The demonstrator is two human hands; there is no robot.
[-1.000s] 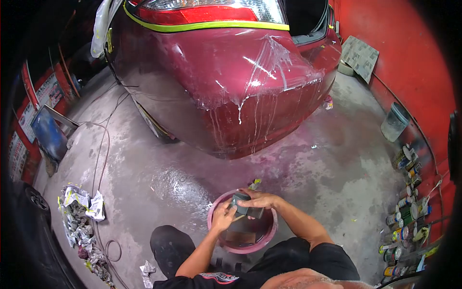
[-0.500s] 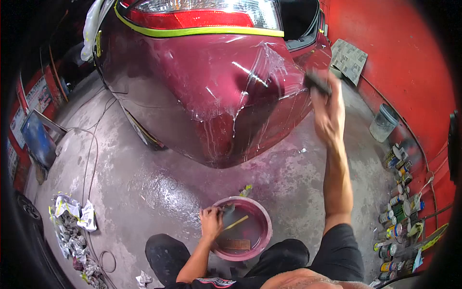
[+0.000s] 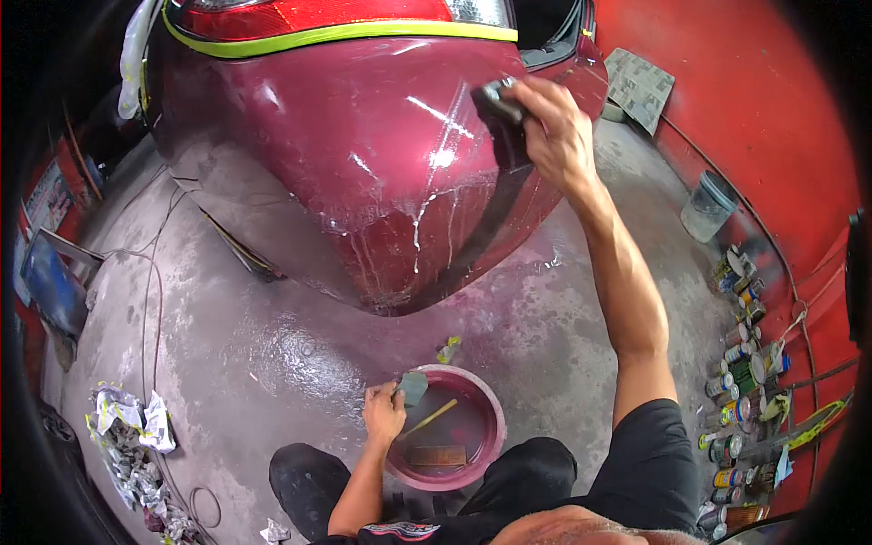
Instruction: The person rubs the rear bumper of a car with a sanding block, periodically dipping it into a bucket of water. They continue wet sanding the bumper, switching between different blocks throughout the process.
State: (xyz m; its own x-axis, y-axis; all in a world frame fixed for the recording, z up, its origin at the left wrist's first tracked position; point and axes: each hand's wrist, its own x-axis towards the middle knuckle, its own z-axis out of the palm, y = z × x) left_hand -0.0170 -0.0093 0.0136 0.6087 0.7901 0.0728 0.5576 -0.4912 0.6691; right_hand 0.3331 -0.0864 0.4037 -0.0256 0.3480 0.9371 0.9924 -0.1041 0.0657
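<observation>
My right hand (image 3: 561, 138) grips a dark sanding block (image 3: 498, 102) against the upper right of a maroon car bumper (image 3: 363, 173). Water streaks run down the bumper's wet surface. Down at the far left rim of a pink basin (image 3: 496, 409), my left hand (image 3: 385, 414) pinches a flat grey-green piece (image 3: 413, 388), whose exact kind I cannot make out. Cloudy water fills the basin. A thin yellowish stick (image 3: 432, 417) leans in it, and a brown rectangular block (image 3: 436, 455) lies near its close edge.
Yellow tape (image 3: 345, 36) edges the tail light above the bumper. Paint cans (image 3: 749, 372) line the red wall on the right, below a clear bucket (image 3: 708, 207). Crumpled paper (image 3: 132, 454) lies at left beside a hose (image 3: 154, 318). The concrete floor (image 3: 300, 354) is wet.
My right hand has swung left with the sanding block, onto the bumper face. White runs on the upper bumper have thinned. My left hand's flat piece now shows above the basin rim.
</observation>
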